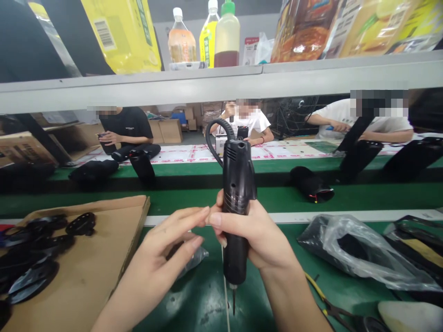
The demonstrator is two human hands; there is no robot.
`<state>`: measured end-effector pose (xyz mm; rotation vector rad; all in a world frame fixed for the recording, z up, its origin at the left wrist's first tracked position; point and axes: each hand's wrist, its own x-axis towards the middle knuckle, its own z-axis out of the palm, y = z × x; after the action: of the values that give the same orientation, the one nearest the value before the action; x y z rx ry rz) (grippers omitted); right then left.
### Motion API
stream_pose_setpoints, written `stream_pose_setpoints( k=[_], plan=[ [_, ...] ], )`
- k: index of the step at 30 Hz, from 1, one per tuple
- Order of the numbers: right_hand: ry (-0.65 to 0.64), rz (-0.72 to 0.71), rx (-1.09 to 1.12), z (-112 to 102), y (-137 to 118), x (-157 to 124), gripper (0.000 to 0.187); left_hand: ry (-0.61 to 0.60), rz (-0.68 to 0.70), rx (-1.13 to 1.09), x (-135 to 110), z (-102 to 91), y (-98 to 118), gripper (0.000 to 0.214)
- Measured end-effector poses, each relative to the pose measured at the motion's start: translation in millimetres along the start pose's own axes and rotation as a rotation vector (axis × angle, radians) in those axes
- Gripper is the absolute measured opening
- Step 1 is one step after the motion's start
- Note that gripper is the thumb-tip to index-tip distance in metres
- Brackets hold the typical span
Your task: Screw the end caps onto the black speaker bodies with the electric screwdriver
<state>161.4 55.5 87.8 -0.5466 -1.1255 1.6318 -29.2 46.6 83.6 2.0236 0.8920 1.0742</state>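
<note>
An electric screwdriver, black with a curled cord at its top, is upright in my right hand, which is wrapped round the body. Its thin bit points down above the green bench. My left hand is just left of the tool, fingers stretched out and thumb apart. Its fingertips meet or nearly meet the tip of my right thumb; whether anything small lies between them I cannot tell. Behind the left hand a small clear plastic bag is partly hidden.
Left is a cardboard tray with several black plastic parts. To the right lie a plastic bag and yellow-handled pliers. A green conveyor belt crosses ahead, under a shelf of bottles. Several co-workers sit beyond.
</note>
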Motion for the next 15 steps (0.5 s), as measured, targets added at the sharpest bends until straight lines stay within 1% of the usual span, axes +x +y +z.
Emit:
stream_pose_setpoints(
  k=[2, 4, 7, 9, 11, 13, 15],
  plan=[
    [-0.007, 0.031, 0.057, 1.7, 0.4, 1.0, 0.050, 0.009, 0.083, 0.227, 0.6, -4.9, 1.5, 0.048],
    [-0.024, 0.051, 0.114, 3.6, 2.2, 2.0, 0.048, 0.000, 0.159, 0.403, 1.2, -9.0, 3.4, 0.053],
    [-0.045, 0.066, 0.182, 6.3, 6.4, 4.0, 0.044, 0.005, 0.245, 0.522, 2.0, -12.5, 5.0, 0.058],
    [-0.036, 0.063, 0.193, 7.6, 9.3, 5.3, 0.043, 0.014, 0.258, 0.535, 2.3, -13.4, 5.1, 0.057],
    [-0.012, 0.044, 0.177, 8.4, 11.7, 6.0, 0.038, 0.019, 0.226, 0.504, 2.5, -13.1, 4.7, 0.052],
    [0.011, 0.011, 0.145, 8.9, 13.0, 6.0, 0.033, 0.011, 0.167, 0.421, 2.2, -11.8, 3.9, 0.048],
    [0.027, -0.025, 0.097, 9.2, 13.0, 5.3, 0.028, -0.009, 0.099, 0.278, 1.7, -9.4, 2.9, 0.046]
  ],
)
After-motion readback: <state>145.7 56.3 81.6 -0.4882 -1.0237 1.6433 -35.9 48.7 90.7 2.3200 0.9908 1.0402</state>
